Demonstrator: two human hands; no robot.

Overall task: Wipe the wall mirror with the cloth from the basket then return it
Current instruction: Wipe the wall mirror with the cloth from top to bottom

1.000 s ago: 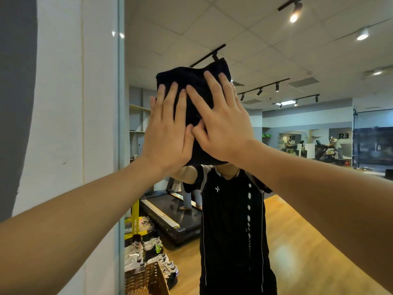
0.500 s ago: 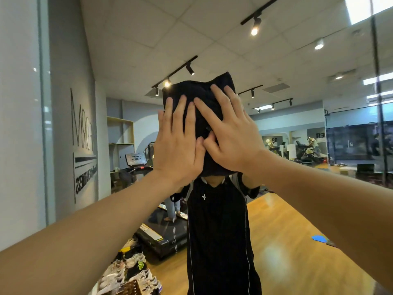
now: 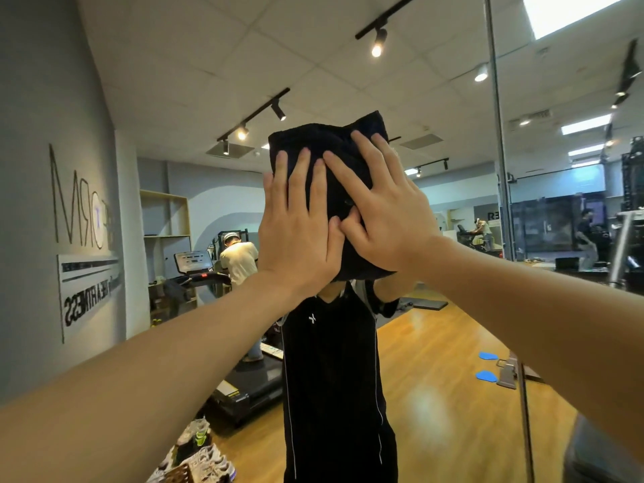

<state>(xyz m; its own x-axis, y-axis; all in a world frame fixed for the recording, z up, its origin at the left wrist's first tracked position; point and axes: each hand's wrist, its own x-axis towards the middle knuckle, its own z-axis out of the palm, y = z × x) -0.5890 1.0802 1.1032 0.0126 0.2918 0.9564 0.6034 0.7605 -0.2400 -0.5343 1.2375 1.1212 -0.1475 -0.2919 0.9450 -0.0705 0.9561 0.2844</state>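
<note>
Both arms are reaching up and fwd, nearly straight, meeting in the middle of the view at the mirror. L hand is lying flat, palm to the glass, fingers straight and close together, pointing up, pressing the lower-left part of the cloth. R hand is lying flat too, tilted so its fingers are pointing up and to the left, spread a bit, pressing the cloth's right side; its thumb is sitting beside the L hand's thumb, touching or nearly so. Neither hand is curling round the cloth, both are just pushing it onto the glass w/ open fingers. The cloth is dark, bunched, pinned against the mirror under both hands at about head height, its top edge sticking out above the fingertips. In the reflection, a black shirt is showing below the cloth, plus a treadmill, wood floor and shoes at bottom left.
</note>
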